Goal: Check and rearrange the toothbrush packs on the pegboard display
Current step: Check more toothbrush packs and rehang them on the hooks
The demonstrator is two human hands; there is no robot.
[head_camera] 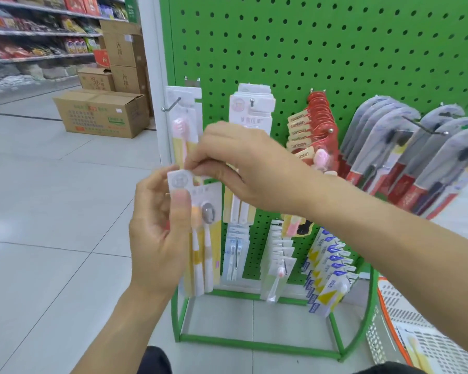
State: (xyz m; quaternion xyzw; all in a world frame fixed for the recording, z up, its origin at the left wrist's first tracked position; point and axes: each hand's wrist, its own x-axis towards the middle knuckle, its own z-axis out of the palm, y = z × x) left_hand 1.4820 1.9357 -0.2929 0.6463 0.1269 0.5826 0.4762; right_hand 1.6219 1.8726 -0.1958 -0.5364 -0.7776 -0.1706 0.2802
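Observation:
A green pegboard [335, 49] carries hanging toothbrush packs on metal hooks. My left hand [157, 233] grips a white and yellow toothbrush pack [200, 238] with an orange and a grey brush head, held upright in front of the board's left side. My right hand [241, 168] pinches the top corner of that same pack. Behind my hands hang a pink-brush pack [183, 122] on the far-left hook and a white pack stack [251, 109] beside it. Red packs [319, 122] and grey packs [384, 147] hang to the right.
Lower hooks hold blue-white packs [235, 252] and blue-yellow packs [327, 268]. The green stand frame [254, 344] rests on a tiled floor. A white perforated basket [405, 319] sits at the right. Cardboard boxes [100, 112] and store shelves [38, 36] stand at the left.

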